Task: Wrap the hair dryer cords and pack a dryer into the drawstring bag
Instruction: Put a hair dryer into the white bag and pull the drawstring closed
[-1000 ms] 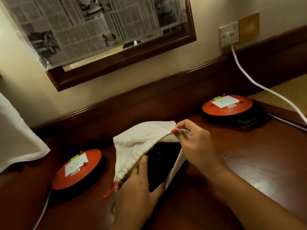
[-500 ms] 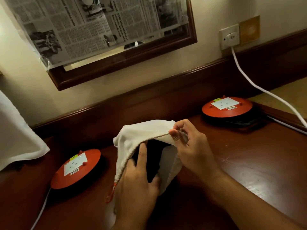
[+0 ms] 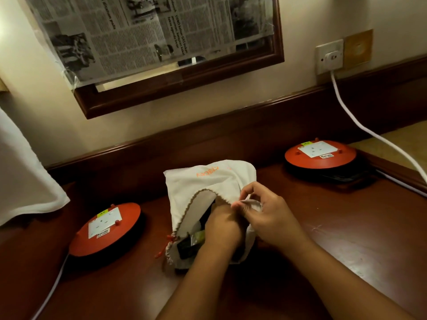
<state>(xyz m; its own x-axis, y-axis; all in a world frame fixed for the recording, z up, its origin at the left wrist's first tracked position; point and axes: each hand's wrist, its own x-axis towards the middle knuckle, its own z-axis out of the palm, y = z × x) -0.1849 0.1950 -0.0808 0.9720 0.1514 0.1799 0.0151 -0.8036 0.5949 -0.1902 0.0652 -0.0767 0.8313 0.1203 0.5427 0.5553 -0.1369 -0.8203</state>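
**Dryer going into the bag, mid-stuff**

So the white drawstring bag (image 3: 208, 181) is lying in the middle of the dark wooden tabletop (image 3: 346, 227), mouth facing the near side and gaping open. Something black, the hair dryer (image 3: 187, 247), is sitting in the opening, only partly showing. The left hand (image 3: 221, 227) is reaching into the mouth with its fingers buried inside, so I honestly can't tell if they're gripping anything. The right hand (image 3: 265, 211) is pinching the bag's rim on the right side, thumb and fingers clamped together on the fabric. A red drawstring end (image 3: 165, 247) is dangling at the near-left corner of the bag.

Further out, two round orange cord reels are sitting on the tabletop: one (image 3: 105, 229) to the left, another (image 3: 320, 154) at far right. A white cable (image 3: 360, 125) is running from a wall socket (image 3: 329, 57) down the right. A mirror (image 3: 161, 54) covered in newspaper is hanging above.
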